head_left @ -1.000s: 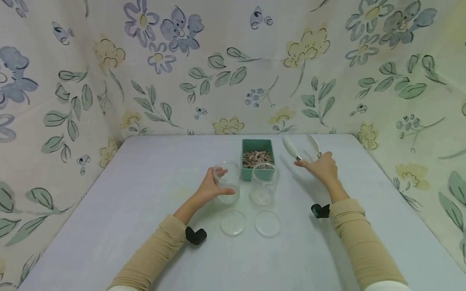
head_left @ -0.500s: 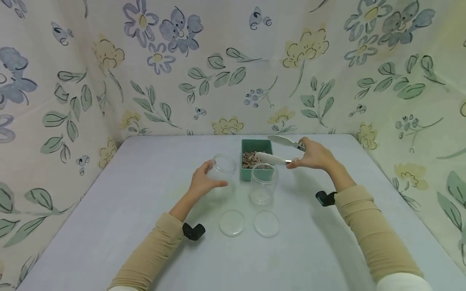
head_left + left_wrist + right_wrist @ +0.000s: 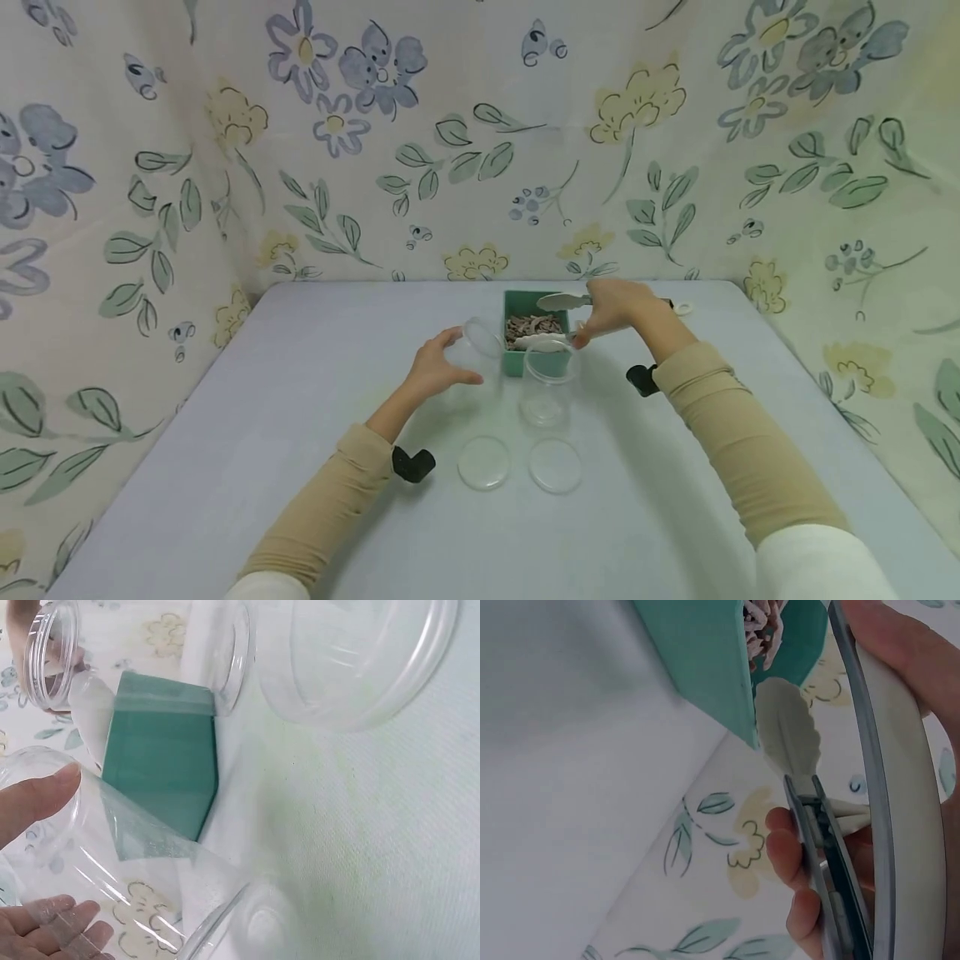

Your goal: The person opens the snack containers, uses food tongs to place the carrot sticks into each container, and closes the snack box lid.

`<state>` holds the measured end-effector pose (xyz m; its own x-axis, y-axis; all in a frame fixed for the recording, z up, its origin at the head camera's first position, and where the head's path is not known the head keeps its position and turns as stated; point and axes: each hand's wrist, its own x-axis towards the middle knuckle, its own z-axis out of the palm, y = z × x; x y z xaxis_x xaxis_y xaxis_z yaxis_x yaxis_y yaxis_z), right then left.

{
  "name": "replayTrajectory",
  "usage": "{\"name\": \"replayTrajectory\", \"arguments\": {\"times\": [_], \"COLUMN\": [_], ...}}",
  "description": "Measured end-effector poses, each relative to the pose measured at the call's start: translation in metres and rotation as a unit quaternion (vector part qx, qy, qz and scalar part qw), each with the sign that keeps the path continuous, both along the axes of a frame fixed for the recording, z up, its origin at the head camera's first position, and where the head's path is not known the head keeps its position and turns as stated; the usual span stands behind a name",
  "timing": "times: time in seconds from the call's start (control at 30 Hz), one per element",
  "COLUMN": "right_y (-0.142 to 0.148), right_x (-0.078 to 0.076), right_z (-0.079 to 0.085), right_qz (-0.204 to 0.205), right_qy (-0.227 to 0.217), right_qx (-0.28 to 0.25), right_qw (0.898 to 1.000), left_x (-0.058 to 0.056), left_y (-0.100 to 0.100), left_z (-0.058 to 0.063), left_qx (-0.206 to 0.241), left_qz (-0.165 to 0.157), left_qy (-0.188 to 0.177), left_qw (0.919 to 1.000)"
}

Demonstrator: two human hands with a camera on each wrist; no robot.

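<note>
My left hand (image 3: 435, 367) grips a clear plastic jar (image 3: 486, 364), thumb on one side and fingers on the other. The jar leans with its open mouth toward the green box (image 3: 516, 364); in the left wrist view the held jar (image 3: 142, 862) looks see-through, with nothing inside. My right hand (image 3: 618, 308) holds tongs (image 3: 558, 302) with pale scalloped tips, spread apart. One tip dips into the box among brown shredded pieces (image 3: 534, 325); the other stays above it. In the right wrist view a tip (image 3: 791, 727) overlaps the box's edge, and fingers wrap the handles.
A second clear jar (image 3: 545, 407) stands upright in front of the green box. Two round clear lids (image 3: 483, 463) lie flat, side by side, nearer to me. A floral cloth (image 3: 480, 167) hangs behind the white table (image 3: 337, 333).
My right hand has brought the tongs leftward from beside the green box to over and into it. My left hand has lifted the jar and tilted it toward the box.
</note>
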<state>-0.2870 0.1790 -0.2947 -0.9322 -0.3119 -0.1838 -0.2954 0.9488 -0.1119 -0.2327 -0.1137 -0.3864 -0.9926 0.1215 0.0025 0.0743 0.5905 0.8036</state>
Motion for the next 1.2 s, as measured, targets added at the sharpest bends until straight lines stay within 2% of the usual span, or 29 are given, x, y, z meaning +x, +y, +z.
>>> {"name": "replayTrajectory", "arguments": {"times": [0.27,0.53,0.83,1.2], "right_y": [-0.018,-0.036,-0.027,-0.016], "right_x": [-0.007,-0.009,-0.011,-0.010], "right_z": [0.012,0.006,-0.006,-0.021], "right_qz": [0.003,0.025,0.024,0.058], "right_qy": [-0.033,-0.025,-0.027,0.023], "right_qx": [0.051,0.097,0.036,0.007], "right_qw": [0.998,0.995,0.999,0.998], "left_x": [0.000,-0.001,-0.003,-0.002], "left_y": [0.000,0.000,-0.001,0.000], "left_z": [0.000,-0.002,-0.002,-0.002], "left_qx": [-0.002,0.008,0.011,0.015], "left_qz": [-0.005,-0.001,0.001,0.001], "left_qy": [0.004,-0.005,-0.002,-0.009], "left_qw": [1.0000,1.0000,0.9999,0.9998]}}
